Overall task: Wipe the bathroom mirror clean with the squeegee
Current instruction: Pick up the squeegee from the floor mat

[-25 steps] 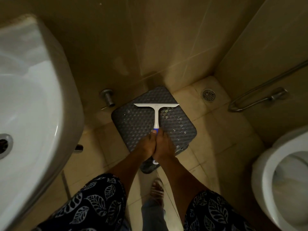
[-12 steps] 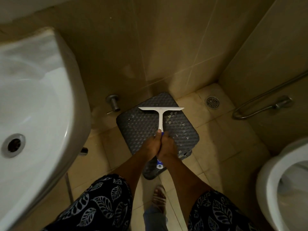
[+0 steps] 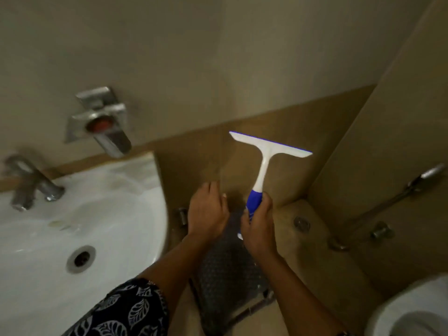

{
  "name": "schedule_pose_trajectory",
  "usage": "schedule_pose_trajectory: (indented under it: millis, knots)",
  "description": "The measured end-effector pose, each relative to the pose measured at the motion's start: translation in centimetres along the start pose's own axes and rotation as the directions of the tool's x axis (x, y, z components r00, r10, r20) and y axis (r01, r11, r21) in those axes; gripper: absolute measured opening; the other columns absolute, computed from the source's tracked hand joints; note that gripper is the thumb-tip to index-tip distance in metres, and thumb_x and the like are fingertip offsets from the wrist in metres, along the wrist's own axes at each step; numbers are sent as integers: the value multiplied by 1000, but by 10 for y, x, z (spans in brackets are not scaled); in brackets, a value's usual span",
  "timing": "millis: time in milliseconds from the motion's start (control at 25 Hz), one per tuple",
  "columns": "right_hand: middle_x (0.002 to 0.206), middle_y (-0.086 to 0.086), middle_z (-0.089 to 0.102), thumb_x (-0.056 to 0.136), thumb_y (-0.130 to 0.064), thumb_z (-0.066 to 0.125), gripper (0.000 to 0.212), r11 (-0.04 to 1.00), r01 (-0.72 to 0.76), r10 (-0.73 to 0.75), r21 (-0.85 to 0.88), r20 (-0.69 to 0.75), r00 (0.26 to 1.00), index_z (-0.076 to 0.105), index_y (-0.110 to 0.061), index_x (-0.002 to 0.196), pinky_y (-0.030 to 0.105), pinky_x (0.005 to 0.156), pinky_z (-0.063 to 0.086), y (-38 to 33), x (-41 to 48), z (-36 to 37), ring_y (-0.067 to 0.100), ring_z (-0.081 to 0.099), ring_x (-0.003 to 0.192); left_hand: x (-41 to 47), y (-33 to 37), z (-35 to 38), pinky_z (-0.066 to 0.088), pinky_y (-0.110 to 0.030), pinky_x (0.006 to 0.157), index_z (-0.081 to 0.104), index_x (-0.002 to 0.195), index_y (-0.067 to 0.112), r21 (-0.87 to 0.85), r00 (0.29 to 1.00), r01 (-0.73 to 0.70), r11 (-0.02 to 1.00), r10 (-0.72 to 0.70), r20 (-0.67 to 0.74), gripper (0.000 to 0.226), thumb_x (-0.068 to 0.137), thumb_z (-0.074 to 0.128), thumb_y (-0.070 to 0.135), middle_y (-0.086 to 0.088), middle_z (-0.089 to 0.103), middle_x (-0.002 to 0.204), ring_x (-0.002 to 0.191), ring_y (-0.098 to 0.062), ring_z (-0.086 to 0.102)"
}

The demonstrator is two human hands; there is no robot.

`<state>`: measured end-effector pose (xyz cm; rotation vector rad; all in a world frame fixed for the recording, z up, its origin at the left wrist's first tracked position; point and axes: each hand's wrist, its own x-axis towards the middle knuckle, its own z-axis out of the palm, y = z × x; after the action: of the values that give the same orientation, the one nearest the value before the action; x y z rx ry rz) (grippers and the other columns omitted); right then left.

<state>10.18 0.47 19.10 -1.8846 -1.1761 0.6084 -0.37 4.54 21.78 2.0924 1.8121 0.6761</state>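
White plastic forms the head and neck of the squeegee (image 3: 265, 155), which stands right of frame centre with its blue grip clamped in the right hand (image 3: 258, 225). That hand's fingers (image 3: 244, 218) wrap closed around the grip, low on the handle. The handle's long axis runs up from the fist and tilts slightly right; the blade crosses it at the top, sloping down to the right, its blue rubber edge facing the tiled wall (image 3: 278, 57) ahead. The blade looks clear of the wall, though the blur makes the gap hard to judge.

Just left of it, the left hand (image 3: 207, 215) hovers apart from the handle, touching nothing, its fingers loosely curled and slightly spread. Only the right hand carries the tool.

No mirror shows anywhere in the frame. The sink (image 3: 116, 214) fills the lower left, with a tap (image 3: 31, 185) at its far rim and a wall fitting (image 3: 101, 122) above it. Judging from that layout, the mirror probably hangs above the sink, up and left of the blade, so the coming move would turn on raising the tool and swinging it leftward until the blade lies flat on glass. A dark stool (image 3: 228, 275) sits beneath the forearms, and a toilet (image 3: 412, 311) edges in at the lower right.
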Motion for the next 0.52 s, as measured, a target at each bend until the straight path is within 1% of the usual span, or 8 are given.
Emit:
schedule_pose_trajectory:
  millis: [40, 80, 120, 160, 240, 320, 400, 520]
  knots:
    - [129, 19, 49, 90, -8, 55, 56, 997, 71, -69, 18, -61, 996, 28, -1, 139, 33, 94, 47, -23, 3, -10, 29, 55, 112, 7, 4, -27, 32, -37, 108, 48, 132, 2, 106, 989, -95, 990, 106, -102, 44, 93, 49, 23, -19, 51, 133, 126, -32, 47]
    - [128, 21, 48, 90, -6, 54, 56, 989, 140, -134, 45, -115, 984, 28, 1, 139, 31, 91, 46, -49, 6, -21, 30, 55, 111, 15, 6, -56, 25, -39, 113, 41, 138, 1, 184, 965, -159, 970, 192, -178, 53, 91, 51, 23, -19, 44, 141, 133, -31, 40]
    - [126, 22, 47, 90, -4, 53, 56, 977, 197, -183, 80, -160, 970, 26, 3, 138, 29, 87, 44, -74, 8, -30, 32, 55, 108, 23, 7, -84, 18, -41, 115, 35, 142, 2, 241, 941, -205, 948, 259, -217, 60, 90, 52, 24, -18, 37, 146, 138, -30, 33]
    - [123, 23, 47, 90, -3, 52, 56, 962, 247, -222, 115, -195, 955, 25, 4, 138, 30, 84, 44, -99, 9, -38, 34, 55, 104, 31, 6, -112, 14, -41, 116, 29, 145, 4, 287, 925, -227, 931, 298, -234, 64, 89, 53, 26, -17, 30, 151, 142, -29, 26]
    - [118, 23, 46, 90, -2, 50, 56, 915, 358, -311, 185, -239, 920, 23, 2, 138, 39, 81, 50, -151, 8, -53, 37, 56, 96, 42, 0, -166, 9, -40, 117, 20, 148, 7, 370, 906, -207, 906, 320, -277, 69, 91, 50, 31, -14, 19, 155, 145, -27, 15]
    - [117, 24, 45, 90, -1, 48, 55, 845, 481, -418, 231, -276, 866, 22, 2, 139, 47, 80, 52, -205, 1, -62, 39, 56, 95, 47, -9, -221, 5, -37, 117, 15, 149, 7, 451, 868, -155, 879, 339, -363, 69, 92, 41, 36, -13, 13, 157, 146, -26, 10]
    - [118, 25, 44, 90, 0, 47, 55, 768, 590, -511, 250, -317, 799, 22, 2, 139, 46, 80, 52, -255, -9, -65, 37, 54, 95, 47, -16, -270, 4, -36, 117, 14, 148, 4, 493, 833, -102, 864, 345, -432, 70, 91, 33, 40, -13, 12, 157, 146, -25, 8]
    - [119, 23, 42, 91, -2, 46, 54, 669, 692, -606, 272, -340, 719, 22, 0, 140, 39, 76, 53, -321, -36, -61, 31, 54, 91, 37, -27, -339, 5, -38, 117, 13, 148, 2, 543, 781, -37, 839, 363, -508, 72, 91, 32, 41, -14, 11, 157, 146, -25, 8]
